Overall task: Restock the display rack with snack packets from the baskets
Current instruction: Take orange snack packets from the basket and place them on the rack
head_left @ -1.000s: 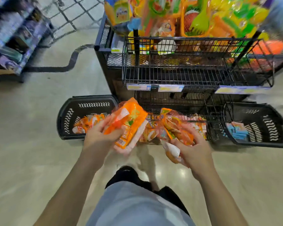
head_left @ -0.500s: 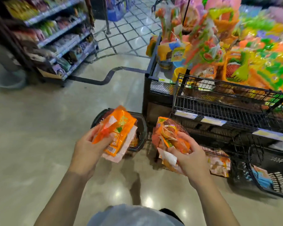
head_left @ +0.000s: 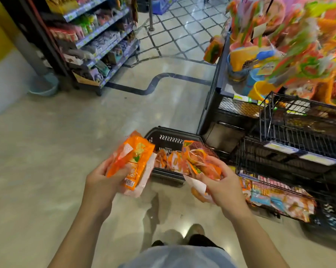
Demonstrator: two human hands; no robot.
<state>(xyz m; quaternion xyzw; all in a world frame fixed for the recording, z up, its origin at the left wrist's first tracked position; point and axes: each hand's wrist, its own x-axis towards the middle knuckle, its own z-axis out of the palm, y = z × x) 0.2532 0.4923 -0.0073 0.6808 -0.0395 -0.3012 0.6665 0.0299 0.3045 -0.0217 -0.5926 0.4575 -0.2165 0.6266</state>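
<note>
1. Left hand (head_left: 103,182): at 8 o'clock of frame centre, forearm rising from the bottom edge. Thumb lies across the front of an orange snack packet (head_left: 133,159), fingers curled behind it. Firm grip. A paler packet (head_left: 144,182) is stacked under the orange one in the same hold.
2. Right hand (head_left: 223,188): at 4 o'clock, forearm also from the bottom edge, back of hand toward the camera. Fingers and thumb wrap a netted bundle of packets (head_left: 198,159). Grip closed on it.
3. The hands are apart. Both loads are held in the air above the floor, in front of the body.
4. Surroundings: a black basket (head_left: 171,139) sits on the floor at 6 o'clock just below centre, between and beyond the hands, with orange packets inside. The bundle hides the basket's right corner.
5. The black wire display rack (head_left: 291,130) stands at 3 o'clock. Its lower tier (head_left: 279,198) holds packets. Bright toys (head_left: 298,45) are at 2 o'clock, blurred.
6. A stocked shelf unit (head_left: 97,41) is at 11 o'clock, with a teal basin (head_left: 45,86) on the floor beside it.
7. Orientation, orange packet: long axis runs roughly 1 to 7 o'clock, printed face up, barcode end toward the person.
8. Orientation, bundle: long axis runs roughly 11 to 5 o'clock, with a white label at the near end.
</note>
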